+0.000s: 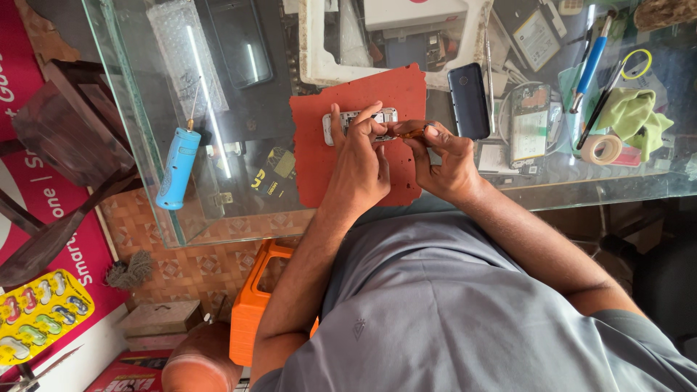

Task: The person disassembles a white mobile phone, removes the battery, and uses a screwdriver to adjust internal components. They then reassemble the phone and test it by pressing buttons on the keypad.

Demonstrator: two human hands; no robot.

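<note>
A small opened phone point(357, 119) lies on a red mat point(312, 152) on the glass counter point(145, 145). My left hand point(361, 165) rests on the phone, fingers pressing it down against the mat. My right hand point(443, 161) pinches a small screwdriver point(414, 133) with a brownish handle, its tip aimed at the phone's right end. Both forearms reach up from my grey shirt.
A dark phone point(468, 100) lies right of the mat. A blue cylindrical tool point(177, 168) sits at the counter's left. Tape roll point(601, 149), green cloth point(635, 116), blue pen point(589, 64) and phone parts crowd the right. An orange stool point(250, 305) stands below.
</note>
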